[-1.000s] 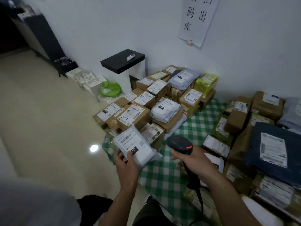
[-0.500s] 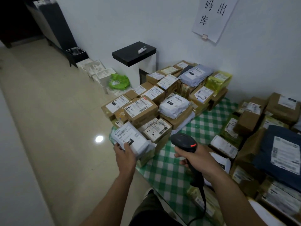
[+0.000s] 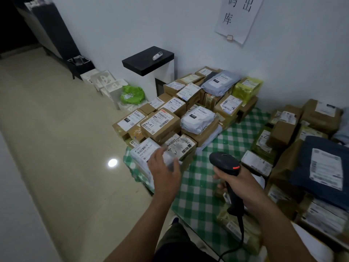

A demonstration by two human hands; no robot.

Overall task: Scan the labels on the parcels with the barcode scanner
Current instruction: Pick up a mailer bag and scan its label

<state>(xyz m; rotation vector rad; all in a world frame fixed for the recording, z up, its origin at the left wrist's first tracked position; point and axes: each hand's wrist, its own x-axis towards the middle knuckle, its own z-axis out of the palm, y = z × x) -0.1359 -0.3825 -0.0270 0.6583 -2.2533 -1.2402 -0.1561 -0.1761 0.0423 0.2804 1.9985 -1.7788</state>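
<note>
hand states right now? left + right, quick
Left hand: open, fingers spread over the white parcel, holding nothing.
Right hand: closed around the barcode scanner handle.

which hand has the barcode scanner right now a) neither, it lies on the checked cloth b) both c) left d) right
d: the right hand holds the barcode scanner by its handle, while the left hand is open over a white parcel.

White wall [image 3: 122, 25], paper sign [image 3: 238, 16], beige tiled floor [image 3: 47, 129] — glossy, black-topped stand [image 3: 147, 60]
</note>
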